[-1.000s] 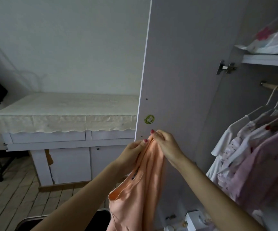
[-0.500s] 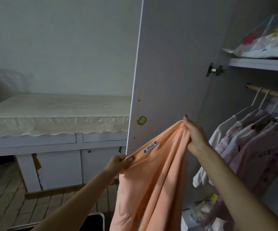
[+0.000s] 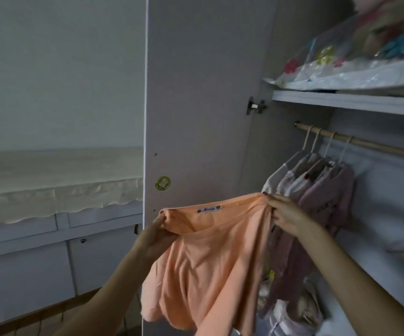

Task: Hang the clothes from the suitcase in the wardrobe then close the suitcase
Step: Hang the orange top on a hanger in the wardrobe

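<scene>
I am seeing both hands holding the orange top (image 3: 210,258) spread out before the open wardrobe door (image 3: 196,105). The left hand (image 3: 156,235) is pinching one shoulder, its grip curled round the fabric; the right hand (image 3: 285,213) is pinching the other, just beside the clothes hanging (image 3: 317,190) from the rail (image 3: 365,143).

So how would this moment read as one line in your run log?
left hand: grips orange top | right hand: grips other side | top: spread, no hanger | rail: clothes hanging | suitcase: unseen
</scene>
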